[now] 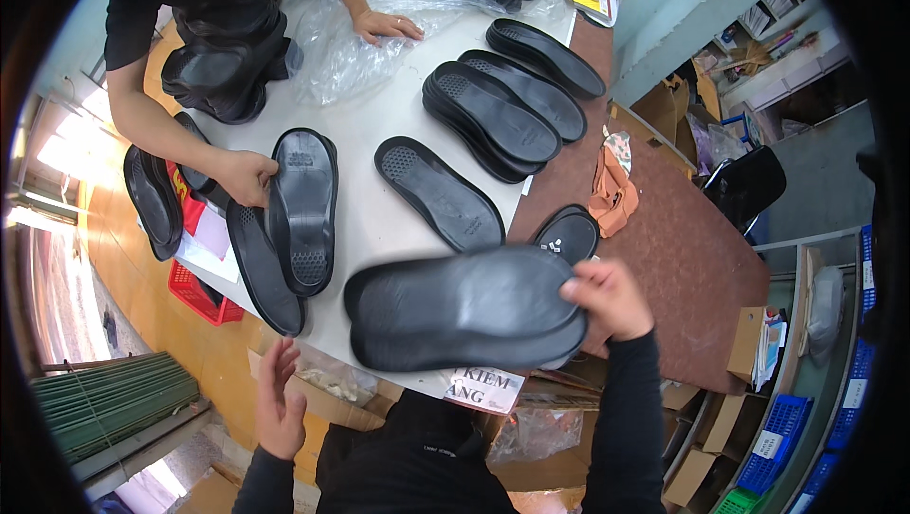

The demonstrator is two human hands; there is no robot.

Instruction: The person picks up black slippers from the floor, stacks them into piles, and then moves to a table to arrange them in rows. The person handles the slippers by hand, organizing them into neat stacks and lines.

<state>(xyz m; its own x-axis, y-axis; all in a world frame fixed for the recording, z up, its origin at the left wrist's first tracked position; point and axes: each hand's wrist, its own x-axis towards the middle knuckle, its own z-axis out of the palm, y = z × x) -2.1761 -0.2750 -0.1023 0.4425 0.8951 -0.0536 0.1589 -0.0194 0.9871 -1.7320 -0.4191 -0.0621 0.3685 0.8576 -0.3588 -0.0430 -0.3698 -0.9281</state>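
Observation:
My right hand (618,298) grips one end of a pair of black shoe soles (464,301), held together over the table's near edge and slightly blurred. My left hand (282,405) is empty, fingers apart, below the near left edge of the table. Beyond the held pair, a single black sole (441,193) lies on the white table top (365,229). Farther right, a stack of soles (498,120) sits beside another sole (548,57). Across at the left, a co-worker's hand (248,178) touches a black sole (305,201) leaning over another.
The co-worker's other hand (387,27) rests by clear plastic bags (346,59). Piled soles (223,64) stand far left. An orange cloth item (614,190) and a small dark insole-shaped piece (567,231) lie on the brown surface (678,267). Blue bins (775,443) fill shelves at right.

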